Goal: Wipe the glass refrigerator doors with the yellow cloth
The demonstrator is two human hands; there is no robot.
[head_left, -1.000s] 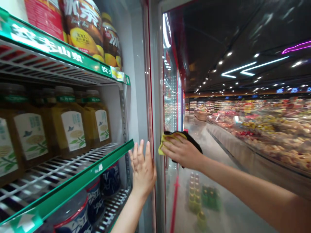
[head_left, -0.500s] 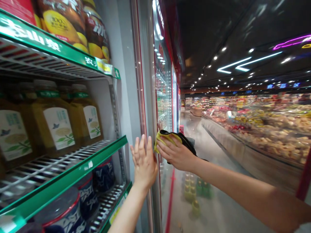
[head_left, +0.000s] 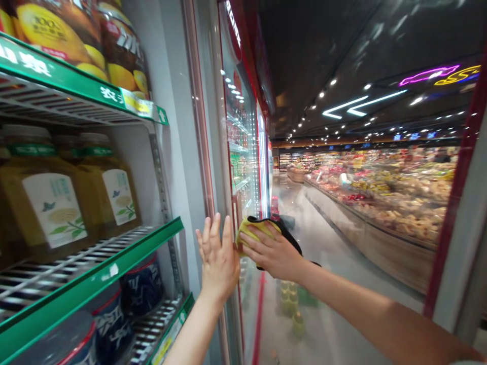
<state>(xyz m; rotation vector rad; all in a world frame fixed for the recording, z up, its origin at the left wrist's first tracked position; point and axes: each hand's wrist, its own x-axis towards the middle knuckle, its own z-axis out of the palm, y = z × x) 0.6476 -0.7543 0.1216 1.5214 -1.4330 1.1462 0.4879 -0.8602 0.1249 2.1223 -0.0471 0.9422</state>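
Observation:
My left hand point(head_left: 217, 258) lies against the grey door frame point(head_left: 213, 152) of a drinks cooler, its fingers pointing up and somewhat apart, holding nothing. Just right of it, my right hand point(head_left: 268, 251) presses a yellow cloth point(head_left: 243, 234) with a black edge flat on the glass door point(head_left: 262, 309). The cloth's black part shows behind the wrist. My right hand's fingers lie stretched over the cloth, and the two hands are almost touching.
On the left, wire shelves with green strips point(head_left: 114, 274) hold amber bottles point(head_left: 53, 203) and dark blue packs point(head_left: 142, 284). Through the glass appear a shop floor and a long produce display point(head_left: 373, 223). The door's red edge point(head_left: 456, 203) stands at the right.
The view has turned right, so the shelves sit farther left and the door's red edge shows more. My right hand and the cloth are slightly lower against the glass.

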